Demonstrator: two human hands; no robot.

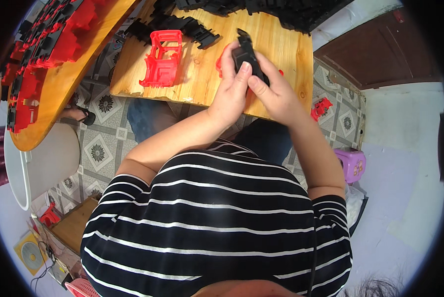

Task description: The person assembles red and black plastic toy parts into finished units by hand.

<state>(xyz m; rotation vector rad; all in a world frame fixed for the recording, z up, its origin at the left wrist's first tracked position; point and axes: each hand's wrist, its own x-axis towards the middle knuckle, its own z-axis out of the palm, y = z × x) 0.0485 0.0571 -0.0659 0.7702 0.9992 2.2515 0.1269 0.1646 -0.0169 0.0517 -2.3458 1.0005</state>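
Observation:
A black plastic part [246,55] is held in both hands above the near right of the wooden table [202,79]. My left hand [230,96] grips its left side, and my right hand [280,99] wraps its right side, both thumbs pressing on it. Bits of red plastic [219,64] show beside and under my hands. Whether that red piece is held or lies on the table, I cannot tell. To the left of my hands stands a red open plastic frame [162,60], shaped like a toy vehicle cab.
Black plastic parts [185,28] lie behind the red frame, and a larger black heap [281,11] fills the far edge. At left, a second wooden table [58,94] carries rows of red-and-black assemblies [49,37]. Below are a white bin [53,158], a purple stool [350,164] and a red piece [322,108].

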